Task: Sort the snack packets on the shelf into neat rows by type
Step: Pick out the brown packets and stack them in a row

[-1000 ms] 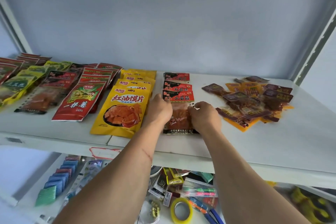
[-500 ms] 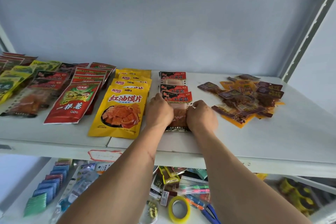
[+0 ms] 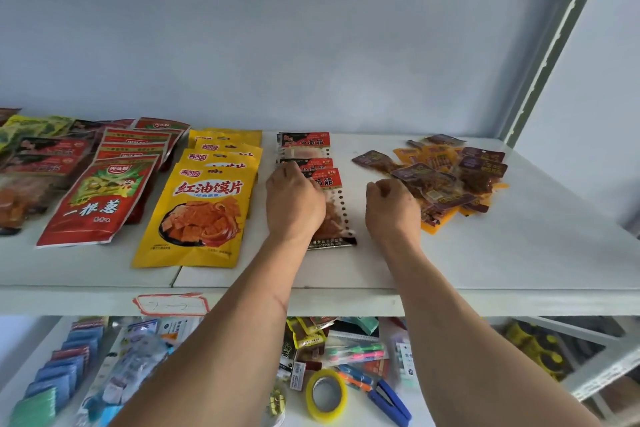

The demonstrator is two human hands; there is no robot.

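On the white shelf (image 3: 519, 253) lie overlapping rows of snack packets: red packets (image 3: 98, 204), yellow packets (image 3: 204, 211) and a row of red-and-black clear packets (image 3: 332, 204) in the middle. My left hand (image 3: 294, 204) rests on the front red-and-black packet, its fingers curled over the packet's left side. My right hand (image 3: 391, 208) hovers with curled fingers and nothing in it, between that row and a loose pile of small purple and orange packets (image 3: 446, 177) at the right.
More green and dark red packets (image 3: 38, 149) fill the far left. A metal upright (image 3: 540, 55) stands at the back right. The lower shelf holds a yellow tape roll (image 3: 325, 395), blue packets (image 3: 62, 374) and stationery.
My right hand has left the red-and-black packet and moved right, toward the loose pile. My left hand stays on the packet. The view has moved closer.
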